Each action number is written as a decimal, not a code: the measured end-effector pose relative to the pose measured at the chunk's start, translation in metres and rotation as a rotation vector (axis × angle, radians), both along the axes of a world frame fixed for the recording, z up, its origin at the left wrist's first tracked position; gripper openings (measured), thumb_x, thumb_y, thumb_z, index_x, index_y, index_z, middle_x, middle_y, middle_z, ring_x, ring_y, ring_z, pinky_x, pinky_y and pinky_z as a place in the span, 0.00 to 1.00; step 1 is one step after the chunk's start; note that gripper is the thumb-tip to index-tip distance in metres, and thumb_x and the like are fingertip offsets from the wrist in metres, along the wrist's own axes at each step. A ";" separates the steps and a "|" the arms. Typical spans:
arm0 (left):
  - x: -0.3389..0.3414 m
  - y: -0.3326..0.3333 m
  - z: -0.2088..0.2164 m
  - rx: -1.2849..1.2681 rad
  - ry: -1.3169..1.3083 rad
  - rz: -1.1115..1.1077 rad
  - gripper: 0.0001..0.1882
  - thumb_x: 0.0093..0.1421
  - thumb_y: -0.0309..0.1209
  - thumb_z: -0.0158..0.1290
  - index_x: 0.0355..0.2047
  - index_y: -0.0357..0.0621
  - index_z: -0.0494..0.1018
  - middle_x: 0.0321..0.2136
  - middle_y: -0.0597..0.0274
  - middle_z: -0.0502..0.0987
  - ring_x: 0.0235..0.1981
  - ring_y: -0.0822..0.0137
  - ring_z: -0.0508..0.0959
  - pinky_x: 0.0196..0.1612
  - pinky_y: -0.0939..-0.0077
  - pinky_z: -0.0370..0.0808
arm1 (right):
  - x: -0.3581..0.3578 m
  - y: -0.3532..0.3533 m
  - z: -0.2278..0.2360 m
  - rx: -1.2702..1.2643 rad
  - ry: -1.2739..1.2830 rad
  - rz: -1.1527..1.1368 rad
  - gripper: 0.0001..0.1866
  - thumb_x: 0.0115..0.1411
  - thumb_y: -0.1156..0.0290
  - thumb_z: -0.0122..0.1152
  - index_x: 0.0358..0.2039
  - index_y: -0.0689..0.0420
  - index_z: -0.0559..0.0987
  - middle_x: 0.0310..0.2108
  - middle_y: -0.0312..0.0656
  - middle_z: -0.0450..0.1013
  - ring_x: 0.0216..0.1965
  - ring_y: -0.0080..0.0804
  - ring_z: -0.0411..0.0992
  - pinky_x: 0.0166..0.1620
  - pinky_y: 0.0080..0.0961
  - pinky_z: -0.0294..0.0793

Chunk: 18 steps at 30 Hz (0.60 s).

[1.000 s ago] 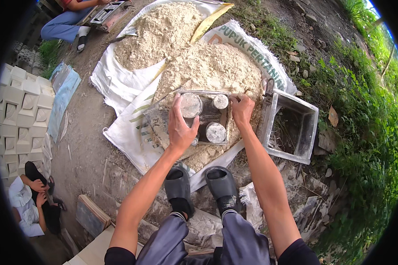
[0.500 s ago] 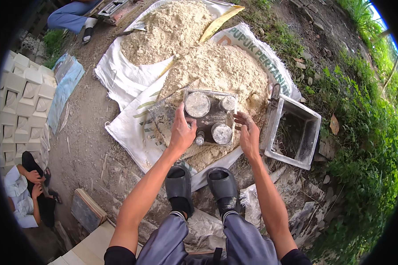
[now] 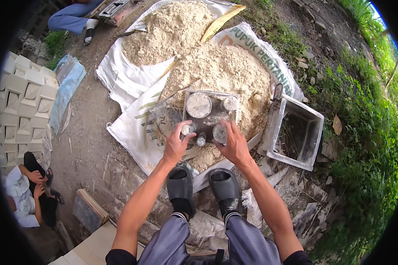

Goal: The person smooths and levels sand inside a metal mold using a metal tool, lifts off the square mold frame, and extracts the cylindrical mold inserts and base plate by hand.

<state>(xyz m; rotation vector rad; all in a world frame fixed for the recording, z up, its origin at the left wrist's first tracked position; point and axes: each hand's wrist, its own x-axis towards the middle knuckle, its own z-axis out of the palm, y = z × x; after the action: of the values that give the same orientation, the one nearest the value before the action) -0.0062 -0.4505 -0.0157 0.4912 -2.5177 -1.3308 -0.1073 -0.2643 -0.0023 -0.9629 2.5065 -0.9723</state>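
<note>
A dark, dusty mould plate [image 3: 216, 115] with a raised rim sits on the pale powder in front of my feet. Standing on it are a large round metal disc [image 3: 198, 105], a smaller round disc [image 3: 229, 104] at the far right and a thin upright peg [image 3: 201, 138] near the front. My left hand [image 3: 176, 143] curls thumb and fingers around a small round cylinder [image 3: 188, 128] at the near left corner. At the near right, my right hand [image 3: 235, 145] grips a mid-sized round cylinder [image 3: 220, 133], its fingers partly covering it.
White woven sacks [image 3: 130, 126] lie under heaps of pale powder [image 3: 225, 66]. A metal box frame [image 3: 296, 132] rests on the right, beside green plants [image 3: 362, 168]. Stacked pale blocks [image 3: 24, 101] stand at left. A seated person [image 3: 26, 194] is at lower left, another person's leg [image 3: 73, 20] at upper left.
My left hand has shifted slightly nearer, onto the small cylinder. My right hand has moved left from the plate's right edge and taken hold of the mid-sized cylinder.
</note>
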 end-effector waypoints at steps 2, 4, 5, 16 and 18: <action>-0.006 -0.004 -0.002 -0.034 0.009 -0.009 0.20 0.53 0.32 0.60 0.44 0.37 0.69 0.36 0.48 0.77 0.37 0.52 0.79 0.37 0.67 0.74 | -0.002 -0.001 0.000 0.010 -0.011 0.003 0.36 0.45 0.69 0.68 0.54 0.54 0.61 0.43 0.49 0.63 0.41 0.54 0.69 0.41 0.42 0.73; -0.009 -0.005 -0.004 -0.069 0.025 -0.015 0.21 0.53 0.33 0.61 0.44 0.36 0.69 0.35 0.48 0.78 0.37 0.51 0.79 0.36 0.66 0.75 | -0.008 -0.003 0.003 0.019 -0.013 0.007 0.35 0.45 0.69 0.68 0.53 0.54 0.62 0.43 0.49 0.63 0.40 0.54 0.70 0.40 0.42 0.74; -0.011 -0.006 -0.003 -0.100 0.033 -0.027 0.22 0.53 0.34 0.61 0.44 0.36 0.69 0.35 0.47 0.78 0.36 0.50 0.79 0.35 0.65 0.75 | -0.010 -0.003 0.003 -0.009 -0.014 0.005 0.35 0.45 0.68 0.68 0.53 0.55 0.62 0.43 0.49 0.64 0.39 0.53 0.71 0.39 0.42 0.74; -0.071 -0.051 0.032 -0.146 0.096 -0.077 0.24 0.52 0.37 0.61 0.46 0.37 0.69 0.33 0.48 0.78 0.34 0.52 0.79 0.36 0.65 0.74 | -0.040 -0.031 0.016 -0.168 0.021 -0.176 0.36 0.43 0.61 0.71 0.52 0.58 0.66 0.46 0.49 0.69 0.41 0.49 0.73 0.43 0.39 0.73; -0.068 -0.055 0.031 -0.139 0.073 -0.089 0.25 0.52 0.37 0.61 0.46 0.37 0.69 0.33 0.48 0.78 0.35 0.51 0.79 0.37 0.65 0.74 | -0.035 -0.033 0.013 -0.167 0.039 -0.197 0.37 0.43 0.61 0.71 0.52 0.59 0.66 0.45 0.48 0.70 0.42 0.48 0.73 0.43 0.38 0.73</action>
<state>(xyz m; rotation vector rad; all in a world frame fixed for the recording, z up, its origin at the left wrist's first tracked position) -0.0740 -0.5052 0.0156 0.2997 -2.5753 -1.1693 -0.1423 -0.2975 0.0112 -0.7974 2.6247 -1.2499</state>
